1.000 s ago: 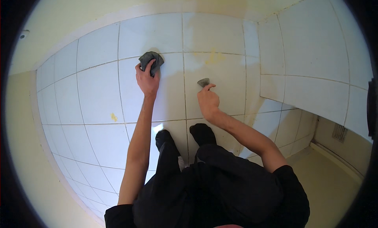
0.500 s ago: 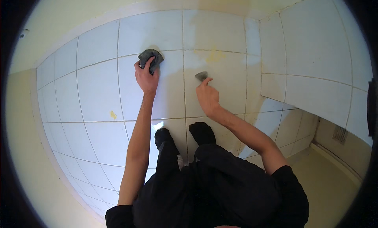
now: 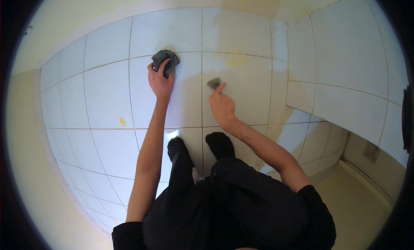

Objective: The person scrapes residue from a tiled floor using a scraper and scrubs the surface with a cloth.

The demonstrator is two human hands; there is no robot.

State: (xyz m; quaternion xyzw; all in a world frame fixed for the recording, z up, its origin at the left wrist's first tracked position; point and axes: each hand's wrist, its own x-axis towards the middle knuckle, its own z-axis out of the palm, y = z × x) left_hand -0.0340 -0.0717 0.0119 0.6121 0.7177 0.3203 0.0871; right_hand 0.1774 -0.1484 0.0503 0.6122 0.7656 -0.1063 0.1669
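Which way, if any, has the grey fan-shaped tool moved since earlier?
Yes: the tool in the right hand shifted left, closer to the vertical grout line on its left.

"Floored how?"
"With pale tiles (image 3: 108,99), crossed by thin grout lines (image 3: 202,107)."
"Enclosed?"
"By cream walls (image 3: 21,120), plus a tiled panel (image 3: 345,56) at right, near a vent grille (image 3: 371,151)."
"Lit?"
"Unevenly: bright glare (image 3: 174,134) low on the tiles, broad shadow (image 3: 250,86) higher up."

Grey scraper (image 3: 213,83), handle mostly hidden
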